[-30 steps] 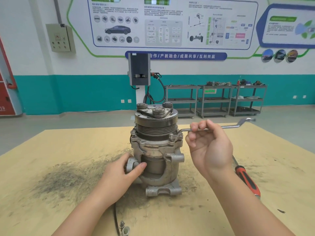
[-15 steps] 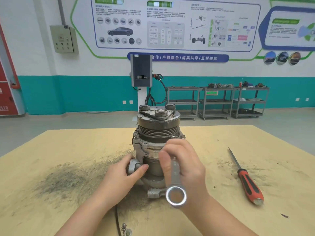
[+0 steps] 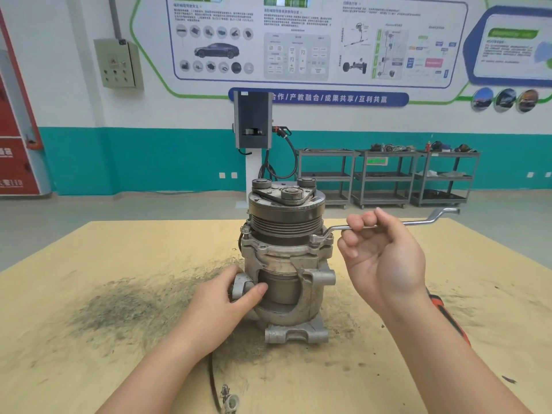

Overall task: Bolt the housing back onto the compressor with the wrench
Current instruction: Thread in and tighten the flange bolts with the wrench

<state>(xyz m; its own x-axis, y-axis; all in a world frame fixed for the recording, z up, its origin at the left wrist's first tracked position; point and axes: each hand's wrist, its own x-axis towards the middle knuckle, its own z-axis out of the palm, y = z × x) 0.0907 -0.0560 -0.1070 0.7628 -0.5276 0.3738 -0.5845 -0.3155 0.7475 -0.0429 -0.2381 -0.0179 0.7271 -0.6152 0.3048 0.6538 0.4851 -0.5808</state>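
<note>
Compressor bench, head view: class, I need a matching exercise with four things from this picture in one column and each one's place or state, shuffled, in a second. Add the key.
Column 1
1. wrench
2. left hand
3. screwdriver
4. pulley

Column 2
A. lies on the table, partly hidden behind the right forearm
B. sits on top of the compressor
C. held in the right hand, ring end on a bolt
D. steadies the compressor low on its side

Pairs: 1-C, 2-D, 3-A, 4-B
</note>
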